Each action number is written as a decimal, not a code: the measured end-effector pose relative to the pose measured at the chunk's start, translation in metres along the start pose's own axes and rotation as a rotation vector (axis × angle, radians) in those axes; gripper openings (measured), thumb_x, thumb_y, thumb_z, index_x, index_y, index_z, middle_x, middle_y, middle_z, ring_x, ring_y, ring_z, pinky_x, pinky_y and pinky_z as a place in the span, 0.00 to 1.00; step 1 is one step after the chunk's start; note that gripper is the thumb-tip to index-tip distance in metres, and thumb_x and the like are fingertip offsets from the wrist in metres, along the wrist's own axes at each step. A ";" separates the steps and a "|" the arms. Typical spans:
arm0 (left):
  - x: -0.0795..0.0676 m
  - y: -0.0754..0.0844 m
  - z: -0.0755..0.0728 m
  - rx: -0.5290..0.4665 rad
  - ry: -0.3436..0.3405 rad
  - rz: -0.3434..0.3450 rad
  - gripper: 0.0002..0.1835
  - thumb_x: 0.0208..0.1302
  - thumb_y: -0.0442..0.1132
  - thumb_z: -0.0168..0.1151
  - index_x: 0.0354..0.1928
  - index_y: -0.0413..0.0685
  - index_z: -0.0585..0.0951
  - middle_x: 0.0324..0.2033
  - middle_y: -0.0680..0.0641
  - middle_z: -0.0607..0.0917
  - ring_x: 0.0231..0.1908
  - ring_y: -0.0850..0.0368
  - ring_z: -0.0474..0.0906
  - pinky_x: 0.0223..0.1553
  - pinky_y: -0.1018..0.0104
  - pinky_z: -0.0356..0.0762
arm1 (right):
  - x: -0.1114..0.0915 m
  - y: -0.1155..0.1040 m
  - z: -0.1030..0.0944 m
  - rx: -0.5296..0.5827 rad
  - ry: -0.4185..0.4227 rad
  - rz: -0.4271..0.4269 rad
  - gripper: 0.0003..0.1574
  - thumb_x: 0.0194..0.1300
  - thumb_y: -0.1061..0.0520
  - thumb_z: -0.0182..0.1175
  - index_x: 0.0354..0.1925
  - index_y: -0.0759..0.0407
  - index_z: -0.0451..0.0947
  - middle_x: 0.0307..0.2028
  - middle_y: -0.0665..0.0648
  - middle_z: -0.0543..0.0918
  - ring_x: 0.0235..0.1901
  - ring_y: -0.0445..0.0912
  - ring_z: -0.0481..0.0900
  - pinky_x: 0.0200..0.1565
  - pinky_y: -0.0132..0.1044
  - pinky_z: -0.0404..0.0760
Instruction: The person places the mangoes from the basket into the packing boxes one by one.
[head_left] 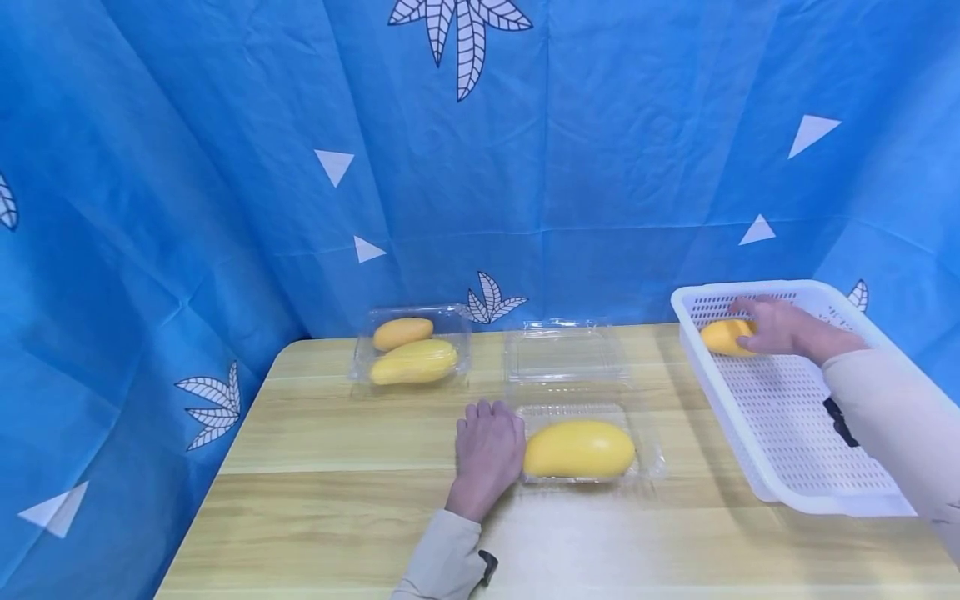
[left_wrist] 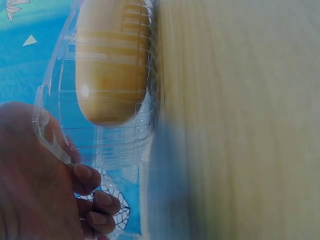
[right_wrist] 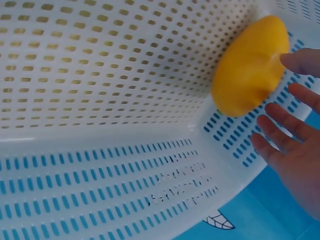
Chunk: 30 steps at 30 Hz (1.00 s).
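Observation:
My left hand (head_left: 491,442) holds the left edge of an open clear plastic clamshell box (head_left: 573,410), its fingers curled at the rim in the left wrist view. A large yellow mango (head_left: 579,450) lies in that box, seen through its ribbed wall in the left wrist view. My right hand (head_left: 783,327) reaches into the white perforated basket (head_left: 787,492) at the right. An orange-yellow mango (right_wrist: 250,67) lies there against the basket's end wall. The right fingers are spread beside it, the thumb tip at its surface; whether they press on it is unclear.
Another clear plastic box (head_left: 360,354) at the back left holds an orange mango (head_left: 402,333) and a longer yellow fruit (head_left: 415,362). The clamshell's raised lid (head_left: 566,354) leans toward the back. A blue patterned curtain (head_left: 600,167) hangs behind the wooden table (head_left: 322,492).

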<state>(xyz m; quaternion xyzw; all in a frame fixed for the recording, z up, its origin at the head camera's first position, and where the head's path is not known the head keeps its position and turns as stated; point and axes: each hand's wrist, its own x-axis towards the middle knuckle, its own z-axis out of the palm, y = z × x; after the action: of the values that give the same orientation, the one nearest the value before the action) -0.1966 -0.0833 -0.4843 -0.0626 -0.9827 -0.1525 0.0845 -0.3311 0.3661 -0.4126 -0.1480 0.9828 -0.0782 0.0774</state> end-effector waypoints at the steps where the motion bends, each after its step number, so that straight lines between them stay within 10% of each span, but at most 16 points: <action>1: 0.000 0.000 0.000 0.001 -0.004 -0.003 0.17 0.70 0.44 0.38 0.24 0.48 0.67 0.25 0.48 0.66 0.29 0.50 0.62 0.29 0.60 0.60 | 0.000 0.000 0.002 0.004 -0.017 0.005 0.39 0.57 0.52 0.63 0.61 0.71 0.63 0.56 0.77 0.68 0.55 0.72 0.64 0.54 0.68 0.62; 30: 0.001 0.000 0.000 -0.001 0.004 0.036 0.16 0.70 0.42 0.39 0.23 0.47 0.66 0.21 0.49 0.65 0.26 0.52 0.61 0.28 0.62 0.60 | 0.010 -0.004 0.025 0.056 -0.147 0.109 0.45 0.45 0.43 0.73 0.51 0.67 0.64 0.35 0.60 0.76 0.31 0.50 0.72 0.35 0.47 0.74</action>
<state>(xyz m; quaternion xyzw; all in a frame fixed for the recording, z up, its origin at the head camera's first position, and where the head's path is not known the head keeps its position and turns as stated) -0.1977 -0.0833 -0.4843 -0.0800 -0.9812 -0.1516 0.0890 -0.3353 0.3564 -0.4375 -0.0976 0.9785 -0.0902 0.1577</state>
